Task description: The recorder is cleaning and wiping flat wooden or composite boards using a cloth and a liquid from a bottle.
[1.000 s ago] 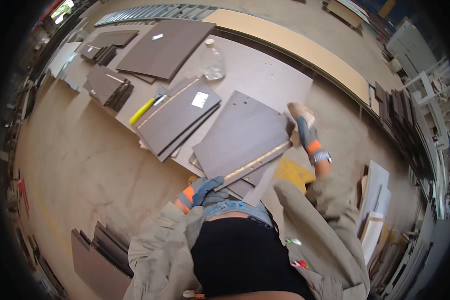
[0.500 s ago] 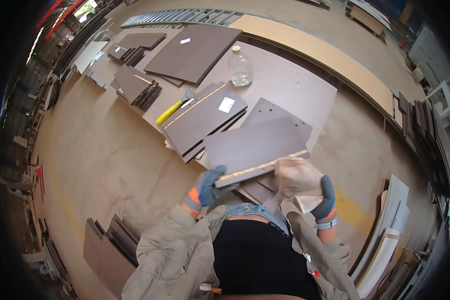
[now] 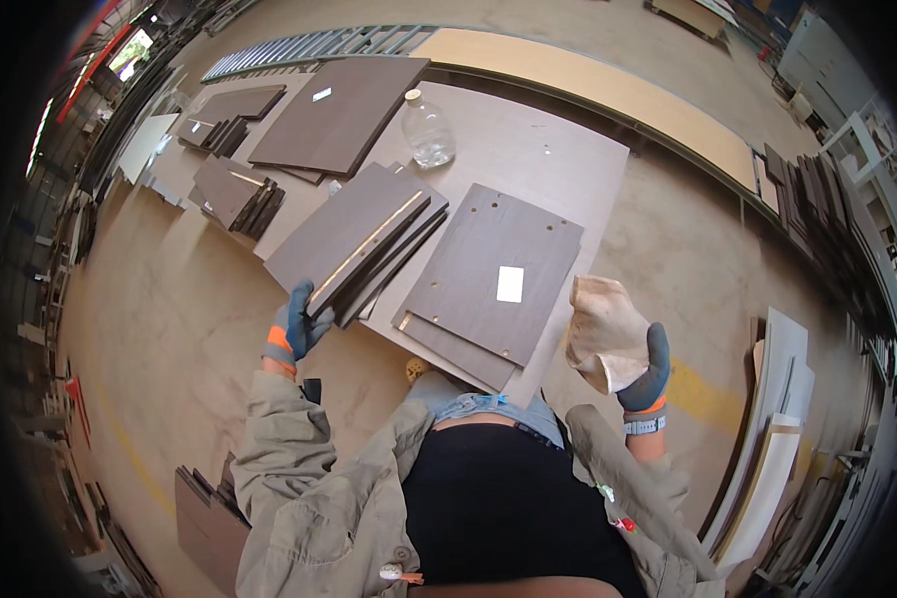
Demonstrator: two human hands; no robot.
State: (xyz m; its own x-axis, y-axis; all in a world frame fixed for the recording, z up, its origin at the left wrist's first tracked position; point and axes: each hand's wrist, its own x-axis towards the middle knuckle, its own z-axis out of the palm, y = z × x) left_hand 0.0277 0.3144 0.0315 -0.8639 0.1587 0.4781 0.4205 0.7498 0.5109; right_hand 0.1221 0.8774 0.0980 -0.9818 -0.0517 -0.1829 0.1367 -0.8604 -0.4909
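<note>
My left hand, in a blue-grey work glove with an orange cuff, grips the near corner of a dark brown board. This board lies tilted on top of a small stack, with a pale raw edge strip facing me. A crumpled off-white cloth is in my right hand, gloved alike and raised beside the table's right edge. Between the hands lies another brown board with drilled holes and a white label. Part of a further board shows beneath it.
The worktable also bears a clear bottle, a large brown panel and several smaller board stacks. A long tan panel and a ladder lie beyond it. Panels lean at the right; more boards stand lower left.
The board has gone from in front of me onto the stack at left, covering the yellow-handled tool. My right hand with the cloth has come away from its edge, uncovering the labelled board.
</note>
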